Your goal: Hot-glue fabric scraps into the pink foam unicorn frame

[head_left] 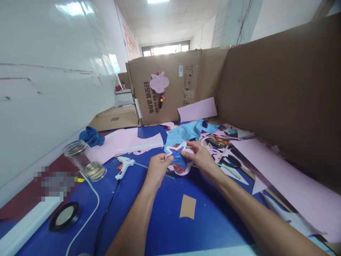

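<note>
Blue paper star with white border (178, 160), held in both hands.
Left hand (157, 170) and right hand (199, 158) pinch opposite edges, steadying it just above the blue tabletop (218, 220).

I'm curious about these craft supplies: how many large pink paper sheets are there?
3: one pink sheet leaning against the cardboard panel, one pink sheet lying left, one pink sheet lying right. More may be hidden under the paper scraps.

"What do we have here?"

"A star-shaped paper cutout (176, 155), white-rimmed, with a blue and multicoloured centre (its lower edge looks rounded to us)."

"Where is it?"

"We see it tilted, pinched between the left hand (157, 171) and right hand (199, 158)."
</note>
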`<state>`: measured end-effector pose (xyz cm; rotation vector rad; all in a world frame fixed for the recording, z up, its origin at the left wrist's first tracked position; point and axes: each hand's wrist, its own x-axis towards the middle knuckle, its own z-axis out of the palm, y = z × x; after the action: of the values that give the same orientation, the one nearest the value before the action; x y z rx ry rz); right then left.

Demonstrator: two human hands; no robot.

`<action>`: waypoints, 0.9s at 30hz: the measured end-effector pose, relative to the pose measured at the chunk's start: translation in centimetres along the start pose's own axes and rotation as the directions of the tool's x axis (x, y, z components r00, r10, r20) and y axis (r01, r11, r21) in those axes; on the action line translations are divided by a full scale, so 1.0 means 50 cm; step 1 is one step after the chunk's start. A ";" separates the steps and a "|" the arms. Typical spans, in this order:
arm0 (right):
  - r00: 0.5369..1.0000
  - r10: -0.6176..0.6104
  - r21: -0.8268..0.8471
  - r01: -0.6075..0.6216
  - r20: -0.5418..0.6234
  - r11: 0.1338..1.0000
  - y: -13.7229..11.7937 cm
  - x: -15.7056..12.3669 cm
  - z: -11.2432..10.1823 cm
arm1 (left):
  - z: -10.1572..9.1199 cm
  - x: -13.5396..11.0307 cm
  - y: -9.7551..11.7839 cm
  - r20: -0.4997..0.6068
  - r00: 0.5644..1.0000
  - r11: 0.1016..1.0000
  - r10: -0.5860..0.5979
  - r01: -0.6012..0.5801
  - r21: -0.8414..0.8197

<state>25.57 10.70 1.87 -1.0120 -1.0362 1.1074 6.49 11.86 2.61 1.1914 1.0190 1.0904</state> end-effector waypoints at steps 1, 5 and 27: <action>1.000 -0.003 0.002 0.003 -0.002 1.000 0.000 0.000 0.000 | 0.000 -0.001 0.001 0.000 1.000 1.000 -0.001 0.001 -0.004; 1.000 -0.013 0.009 0.013 0.006 1.000 0.000 -0.005 0.008 | 0.001 -0.003 0.007 0.001 1.000 1.000 -0.003 0.003 -0.016; 0.899 -0.174 0.048 0.210 -0.403 0.976 -0.059 0.020 -0.057 | -0.099 0.053 0.056 -0.641 0.755 0.890 0.141 -0.380 -0.252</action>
<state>29.03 10.92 4.23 -0.9863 -0.7306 0.7385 1.87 15.52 4.81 0.6819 1.0663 1.8908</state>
